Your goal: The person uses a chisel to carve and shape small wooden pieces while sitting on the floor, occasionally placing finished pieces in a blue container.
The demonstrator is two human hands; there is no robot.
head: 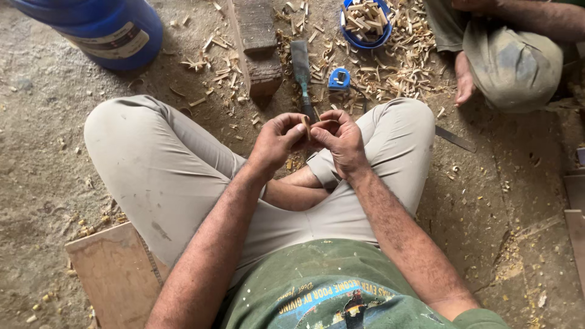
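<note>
Both hands up over my crossed legs: left hand [277,139] and right hand [341,141] pinching one small pale wooden sliver [306,123] between pressed fingertips. It's short and thin (mostly hidden), so I judge a loose pinch could drop it among the pale wood shavings [390,67] on the floor beyond.

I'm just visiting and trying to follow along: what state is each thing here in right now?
Left hand: pinching a small wood piece.
Right hand: closed on the same piece.
Small wood piece: held between both hands.
Chisel: lying flat on the ground, untouched.
Blue bowl: full of cut wood sticks.
Blue tape measure: lying among shavings.
Blue barrel: upright.
Wooden block: resting on the ground.
</note>
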